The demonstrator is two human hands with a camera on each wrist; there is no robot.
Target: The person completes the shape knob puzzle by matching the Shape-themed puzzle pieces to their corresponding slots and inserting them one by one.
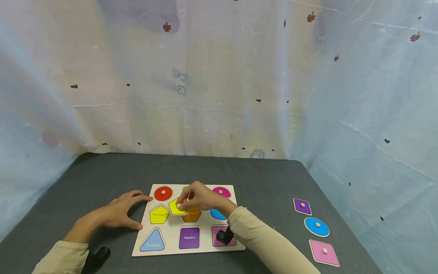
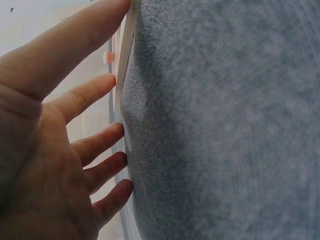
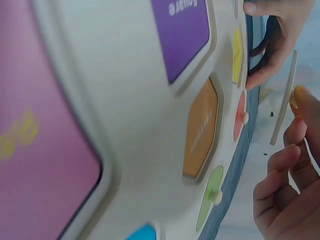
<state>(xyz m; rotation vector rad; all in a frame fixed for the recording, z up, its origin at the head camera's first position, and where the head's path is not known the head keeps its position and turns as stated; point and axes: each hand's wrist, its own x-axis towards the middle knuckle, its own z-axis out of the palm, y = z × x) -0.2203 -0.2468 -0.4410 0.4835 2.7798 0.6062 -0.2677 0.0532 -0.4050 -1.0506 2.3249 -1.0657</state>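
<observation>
My right hand [image 1: 202, 196] pinches a yellow pentagon puzzle piece [image 1: 173, 207] by its knob, above the wooden shape board [image 1: 172, 238]. Seen edge-on in the right wrist view, the piece [image 3: 283, 107] is raised off the board. It overlaps the gap between the yellow Pentagon recess [image 1: 159, 215] and the orange hexagon recess [image 1: 192, 215]. Fingers spread, my left hand [image 1: 118, 211] lies at the board's left side, with thumb and index fingertips right at its edge. A knobbed red circle [image 1: 163, 193] sits in the top left recess.
Knobbed green [image 3: 210, 197] and magenta [image 1: 222, 191] pieces sit in the board's back row, the green one mostly hidden by my right hand. On the dark table's right side lie loose purple [image 1: 301, 206], blue [image 1: 315, 227] and pink [image 1: 321, 254] knobbed pieces. A curtain [image 1: 219, 129] hangs behind.
</observation>
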